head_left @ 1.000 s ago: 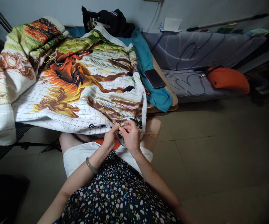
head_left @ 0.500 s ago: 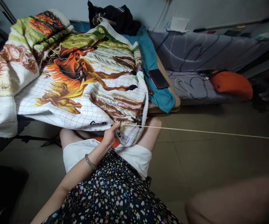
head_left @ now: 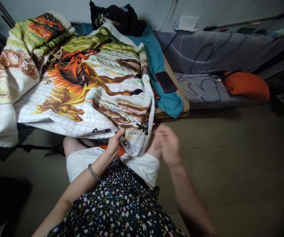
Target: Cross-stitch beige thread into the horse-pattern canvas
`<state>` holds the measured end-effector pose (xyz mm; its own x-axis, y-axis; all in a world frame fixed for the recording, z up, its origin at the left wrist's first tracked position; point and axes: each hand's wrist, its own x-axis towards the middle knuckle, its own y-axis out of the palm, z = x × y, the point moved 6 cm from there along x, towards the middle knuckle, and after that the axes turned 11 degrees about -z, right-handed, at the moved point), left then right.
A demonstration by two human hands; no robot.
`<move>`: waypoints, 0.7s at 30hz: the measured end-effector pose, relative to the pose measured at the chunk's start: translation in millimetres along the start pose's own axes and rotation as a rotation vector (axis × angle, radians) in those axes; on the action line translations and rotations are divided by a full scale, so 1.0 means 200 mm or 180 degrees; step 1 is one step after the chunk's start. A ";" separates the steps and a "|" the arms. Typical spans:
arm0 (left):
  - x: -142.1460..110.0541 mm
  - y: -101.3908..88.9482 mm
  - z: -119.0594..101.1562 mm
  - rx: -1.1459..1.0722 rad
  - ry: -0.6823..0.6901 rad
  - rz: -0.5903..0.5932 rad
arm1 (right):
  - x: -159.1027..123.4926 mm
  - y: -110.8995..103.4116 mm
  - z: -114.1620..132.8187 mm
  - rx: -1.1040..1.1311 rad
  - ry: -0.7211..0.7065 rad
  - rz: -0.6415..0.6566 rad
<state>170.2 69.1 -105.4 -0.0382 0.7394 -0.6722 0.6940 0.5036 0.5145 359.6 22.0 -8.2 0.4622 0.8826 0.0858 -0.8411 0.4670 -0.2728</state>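
A large cross-stitch cloth (head_left: 102, 95) with orange and brown horses on a printed grid spreads before me, its near edge hanging over my lap. My left hand (head_left: 114, 141) is closed on that near edge, thumb on top and fingers hidden beneath. My right hand (head_left: 168, 141) is just right of the cloth's right edge, smeared by motion, so its finger grip is unclear. A faint bit of pale thread shows between the cloth and its fingertips. Loose yellowish threads (head_left: 55, 57) lie on the stitched part farther back.
A teal cloth (head_left: 154, 56) lies under the work, with a dark phone (head_left: 166, 82) on it near the table edge (head_left: 185, 107). Behind are a black garment (head_left: 118, 19) and a grey patterned sofa (head_left: 218, 56) with an orange bag (head_left: 247, 87). Tiled floor (head_left: 221, 158) is at right.
My right hand has come back from the far right to beside the cloth. The long pale thread stretched taut to the right no longer shows that way. My left hand keeps its hold.
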 end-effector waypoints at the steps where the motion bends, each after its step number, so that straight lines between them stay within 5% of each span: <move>1: 0.00 0.00 0.00 0.0023 -0.0001 -0.0001 | -0.03 0.11 -0.01 -0.0046 0.0025 0.0311; 4: -0.01 0.01 0.00 0.0060 -0.0043 -0.0002 | -0.09 0.36 -0.03 -0.0439 -0.0223 0.0632; 6: -0.02 0.00 0.00 0.0070 -0.0092 -0.0053 | -0.10 0.42 -0.04 -0.0653 -0.0379 0.0512; 21: -0.01 0.01 0.00 0.0014 -0.0072 0.0013 | -0.07 0.44 -0.02 -0.0844 -0.0553 0.0533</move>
<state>171.1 68.0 -102.9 -0.0192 0.7312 -0.6819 0.6973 0.4985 0.5150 281.1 50.3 -37.7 0.2503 0.9524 0.1741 -0.7885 0.3049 -0.5341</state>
